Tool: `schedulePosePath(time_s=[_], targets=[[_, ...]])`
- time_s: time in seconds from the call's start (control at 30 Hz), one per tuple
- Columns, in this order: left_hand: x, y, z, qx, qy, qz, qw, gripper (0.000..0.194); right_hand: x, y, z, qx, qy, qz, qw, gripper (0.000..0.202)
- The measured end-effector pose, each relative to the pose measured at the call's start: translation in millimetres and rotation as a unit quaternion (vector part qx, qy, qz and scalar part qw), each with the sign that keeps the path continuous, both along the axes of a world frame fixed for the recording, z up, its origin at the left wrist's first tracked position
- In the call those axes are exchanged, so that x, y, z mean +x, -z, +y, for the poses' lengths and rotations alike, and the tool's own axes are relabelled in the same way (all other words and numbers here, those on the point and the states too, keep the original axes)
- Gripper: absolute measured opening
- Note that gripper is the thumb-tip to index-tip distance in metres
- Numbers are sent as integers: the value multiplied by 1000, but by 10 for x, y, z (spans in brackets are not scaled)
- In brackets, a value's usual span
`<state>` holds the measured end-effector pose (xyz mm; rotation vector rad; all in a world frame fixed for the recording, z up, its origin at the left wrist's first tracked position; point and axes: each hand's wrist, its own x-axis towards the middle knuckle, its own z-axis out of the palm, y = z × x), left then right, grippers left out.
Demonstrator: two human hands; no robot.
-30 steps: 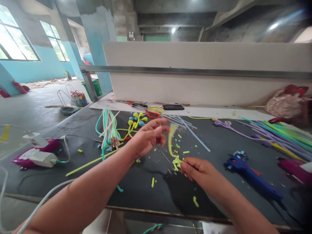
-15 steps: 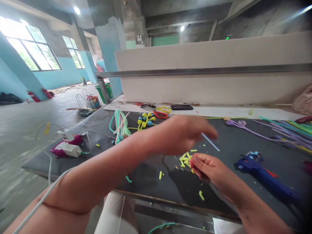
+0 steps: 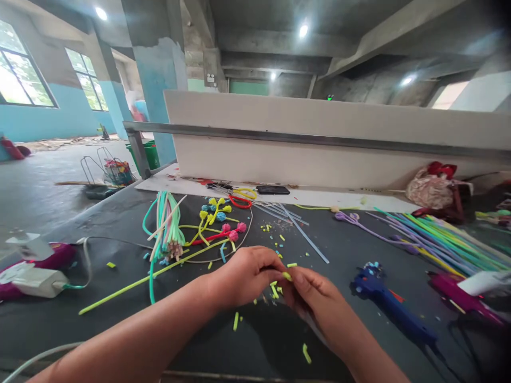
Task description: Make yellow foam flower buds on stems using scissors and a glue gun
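Right-hand grip (image 3: 320, 299), yellow piece (image 3: 287, 276) (green sign (image 3: 329, 98) illegible)

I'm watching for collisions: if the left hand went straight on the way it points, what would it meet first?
The left hand would likely meet the yellow piece between the hands first, then the right hand; whether it touches the piece is unclear.

Yellow snippet (image 3: 287, 276) is looking matt, tabletop (image 3: 339, 244) is looking smooth and dull, blue glue gun (image 3: 395, 307) is looking like plain plastic, rail (image 3: 223, 132) is reading as metal, and the floor (image 3: 40, 178) is totally shining.
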<state>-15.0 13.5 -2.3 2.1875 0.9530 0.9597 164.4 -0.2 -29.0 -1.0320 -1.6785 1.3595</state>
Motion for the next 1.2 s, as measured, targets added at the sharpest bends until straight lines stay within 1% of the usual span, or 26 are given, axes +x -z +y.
schedulePosePath(time_s=[0.07, 0.1, 0.17, 0.27, 0.33, 0.37, 0.43, 0.57, 0.63, 0.7, 0.77, 0.83, 0.87, 0.9, 0.93, 1.03, 1.13, 1.2], targets=[[-2, 48, 8, -87, -18, -61, 994, 11, -8, -29, -6, 71, 8, -71, 995, 39], [-4, 70, 8, -125, -19, -86, 988, 11, -12, -40, -10, 113, 14, -113, 987, 37], [-12, 99, 2, -169, -19, -117, 978, 11, -26, -53, -17, 205, 33, -199, 958, 31], [-35, 98, -3, -170, -26, -108, 979, 8, -55, -53, -27, 321, 52, -281, 903, 26], [-58, 89, 1, -148, -26, -79, 985, 8, -70, -57, -38, 355, 45, -294, 886, 27], [-70, 89, 4, -129, -20, -62, 989, 8, -74, -63, -47, 357, 39, -294, 886, 28], [-94, 99, 3, -75, 7, -32, 997, 10, -72, -79, -69, 330, 26, -281, 901, 31], [-127, 128, -42, 37, 83, -5, 996, 12, -36, -48, -113, 213, -11, -208, 954, 35], [-132, 127, -70, 66, 110, -5, 992, 14, -15, 12, -115, 143, -19, -135, 980, 38], [-126, 120, -80, 67, 116, -11, 991, 14, 2, 73, -96, 69, -18, -60, 996, 41], [-115, 110, -66, 23, 96, -19, 995, 13, 19, 100, -62, 23, -12, -37, 999, 41], [-106, 99, -38, -43, 75, -15, 996, 15, 33, 83, -29, 17, -1, -61, 998, 40], [-104, 94, -25, -65, 70, -9, 995, 14, 36, 63, -18, 21, 2, -77, 997, 39], [-103, 91, -16, -69, 70, -3, 995, 14, 36, 41, -14, 24, 4, -89, 996, 40], [-103, 89, -13, -57, 71, 3, 996, 13, 32, 19, -15, 24, 5, -97, 995, 40], [-99, 107, -30, 24, 71, 20, 997, 16, -7, -14, -42, 15, 27, -85, 996, 42], [-85, 154, -60, 85, 57, 60, 993, 24, -63, 13, -66, -17, 63, -25, 998, 39], [-74, 188, -70, 122, 46, 110, 985, 26, -103, 44, -70, -56, 79, 30, 995, 39]])
